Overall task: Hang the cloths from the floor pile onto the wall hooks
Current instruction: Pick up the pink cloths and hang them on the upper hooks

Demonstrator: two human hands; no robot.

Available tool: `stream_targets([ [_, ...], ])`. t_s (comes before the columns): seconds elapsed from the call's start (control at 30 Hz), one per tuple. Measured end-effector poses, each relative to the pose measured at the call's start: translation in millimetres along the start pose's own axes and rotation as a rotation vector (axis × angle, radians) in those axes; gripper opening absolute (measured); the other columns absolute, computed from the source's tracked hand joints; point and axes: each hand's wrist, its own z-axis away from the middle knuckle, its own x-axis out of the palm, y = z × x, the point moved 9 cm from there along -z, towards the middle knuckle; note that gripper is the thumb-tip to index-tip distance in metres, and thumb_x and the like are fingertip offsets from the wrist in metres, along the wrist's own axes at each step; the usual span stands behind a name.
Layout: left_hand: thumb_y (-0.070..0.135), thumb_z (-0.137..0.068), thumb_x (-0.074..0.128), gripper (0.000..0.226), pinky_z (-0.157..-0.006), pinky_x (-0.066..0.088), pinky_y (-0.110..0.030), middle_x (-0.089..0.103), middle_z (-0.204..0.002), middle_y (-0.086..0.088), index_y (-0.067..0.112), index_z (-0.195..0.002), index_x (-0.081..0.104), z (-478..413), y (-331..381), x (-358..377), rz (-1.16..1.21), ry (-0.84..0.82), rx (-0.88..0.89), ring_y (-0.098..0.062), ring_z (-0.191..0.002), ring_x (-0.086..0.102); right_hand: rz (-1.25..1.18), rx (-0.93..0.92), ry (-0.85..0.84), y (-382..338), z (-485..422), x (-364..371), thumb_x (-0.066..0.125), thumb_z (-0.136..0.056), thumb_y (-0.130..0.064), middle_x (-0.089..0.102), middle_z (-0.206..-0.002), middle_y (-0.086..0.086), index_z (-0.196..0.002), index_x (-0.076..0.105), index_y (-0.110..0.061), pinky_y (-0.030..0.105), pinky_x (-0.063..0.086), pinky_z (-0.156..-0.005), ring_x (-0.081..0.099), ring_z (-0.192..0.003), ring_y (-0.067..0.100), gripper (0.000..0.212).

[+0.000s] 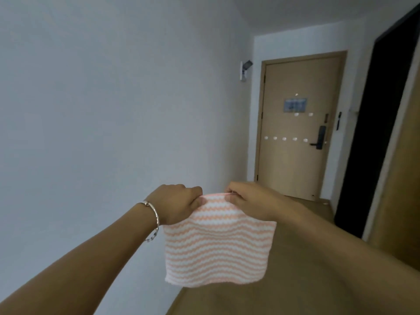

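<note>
Pinched along its top edge by both hands, the peach-and-white wavy-striped knitted cloth [216,248] is held up in mid-air: the left hand [179,204] is closed on one upper corner, the right hand [247,201] on the other, and the rest of the cloth hangs free below. No floor pile is in view.

A plain pale grey wall [102,98] fills the left side, and brown wood-look flooring [238,301] runs ahead to a tan wooden door [293,164]. A dark open doorway [381,133] is seen on the right. A black handle-and-lock unit [320,137] is fitted to the door, and a row of small white knobs [284,139] crosses it — hooks, most likely, though they are too small for that to be told. A thin silver bangle [154,218] is worn on the left wrist.

The cloth is judged to be lifted and spread but not yet hung. For a clean hang, the top edge should be kept taut between the two pinches, the cloth carried well forward to a free hook, and the hem or any loop settled fully over it before either grip is eased — one hand at a time.

A small blue sign [295,105] is fixed to the door, but nothing on it can be read, and no brand is visible.
</note>
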Motion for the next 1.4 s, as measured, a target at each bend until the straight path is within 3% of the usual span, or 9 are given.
stream_targets([
  [0.23, 0.043, -0.1, 0.019, 0.029, -0.071, 0.039, -0.032, 0.062, -0.091, 0.0, 0.026, -0.092, 0.04, -119, 46, 22, 0.026, 0.101, 0.198, -0.02, -0.084, 0.056, 0.069, 0.225, 0.044, 106, 3, -6, 0.038, -0.099, -0.043, 0.06, -0.092, -0.005, -0.097, 0.056, -0.026, 0.038, 0.051, -0.074, 0.056, -0.081, 0.013, 0.025],
  [0.37, 0.044, -0.1, 0.018, 0.039, -0.07, 0.036, -0.031, 0.064, -0.102, -0.003, 0.024, -0.112, 0.049, -183, 71, 26, 0.041, 0.19, 0.314, -0.022, -0.093, 0.059, 0.089, 0.351, 0.02, 153, 2, -27, 0.051, -0.091, -0.054, 0.054, -0.084, -0.014, -0.097, 0.052, -0.033, 0.034, 0.048, -0.069, 0.054, -0.078, 0.01, 0.021],
  [0.47, 0.044, -0.1, 0.018, 0.039, -0.067, 0.037, -0.028, 0.064, -0.098, -0.001, 0.023, -0.109, 0.05, -232, 77, 16, 0.128, 0.278, 0.401, -0.017, -0.081, 0.056, 0.207, 0.475, 0.031, 187, -8, -56, 0.057, -0.087, -0.056, 0.056, -0.088, -0.011, -0.102, 0.053, -0.031, 0.036, 0.049, -0.073, 0.054, -0.081, 0.011, 0.03],
  [0.6, 0.044, -0.1, 0.022, 0.03, -0.066, 0.042, -0.031, 0.063, -0.09, 0.001, 0.027, -0.092, 0.045, -288, 87, 12, 0.301, 0.344, 0.505, -0.014, -0.072, 0.049, 0.38, 0.589, 0.11, 229, -24, -89, 0.05, -0.095, -0.045, 0.061, -0.092, -0.003, -0.101, 0.057, -0.023, 0.038, 0.051, -0.075, 0.056, -0.082, 0.015, 0.023],
  [0.83, 0.056, -0.093, 0.035, 0.031, -0.059, 0.036, -0.02, 0.053, -0.083, 0.011, 0.029, -0.09, 0.048, -350, 127, 45, 0.365, 0.275, 0.642, -0.007, -0.072, 0.051, 0.459, 0.655, 0.093, 282, -15, -92, 0.042, -0.1, -0.04, 0.058, -0.088, -0.005, -0.101, 0.061, -0.021, 0.029, 0.045, -0.067, 0.054, -0.078, 0.013, 0.027],
  [0.97, 0.059, -0.092, 0.035, 0.031, -0.067, 0.043, -0.027, 0.059, -0.087, 0.011, 0.03, -0.092, 0.047, -378, 182, 47, 0.397, 0.26, 0.752, -0.01, -0.078, 0.056, 0.499, 0.741, 0.107, 321, 19, -100, 0.036, -0.101, -0.043, 0.044, -0.07, -0.011, -0.086, 0.046, -0.026, 0.024, 0.029, -0.055, 0.046, -0.064, 0.008, 0.025],
  [1.07, 0.054, -0.095, 0.031, 0.032, -0.072, 0.047, -0.032, 0.062, -0.089, 0.008, 0.028, -0.098, 0.049, -388, 241, 33, 0.348, 0.299, 0.838, -0.014, -0.079, 0.058, 0.523, 0.869, 0.104, 351, 63, -118, 0.032, -0.101, -0.047, 0.048, -0.074, -0.007, -0.084, 0.045, -0.024, 0.031, 0.04, -0.06, 0.05, -0.071, 0.015, 0.032],
  [1.27, 0.047, -0.099, 0.024, 0.031, -0.057, 0.036, -0.032, 0.043, -0.068, 0.009, 0.024, -0.093, 0.044, -415, 370, -42, 0.31, 0.531, 0.966, -0.02, -0.076, 0.057, 0.678, 1.038, 0.195, 408, 163, -200, 0.033, -0.1, -0.05, 0.053, -0.087, -0.001, -0.084, 0.044, -0.022, 0.032, 0.036, -0.064, 0.048, -0.078, 0.017, 0.034],
  [1.4, 0.048, -0.099, 0.023, 0.032, -0.056, 0.036, -0.033, 0.057, -0.077, 0.003, 0.023, -0.089, 0.041, -445, 448, -107, 0.343, 0.637, 0.985, -0.022, -0.076, 0.058, 0.741, 1.132, 0.284, 433, 225, -275, 0.034, -0.099, -0.05, 0.047, -0.08, -0.002, -0.082, 0.045, -0.021, 0.032, 0.032, -0.064, 0.047, -0.076, 0.019, 0.036],
])
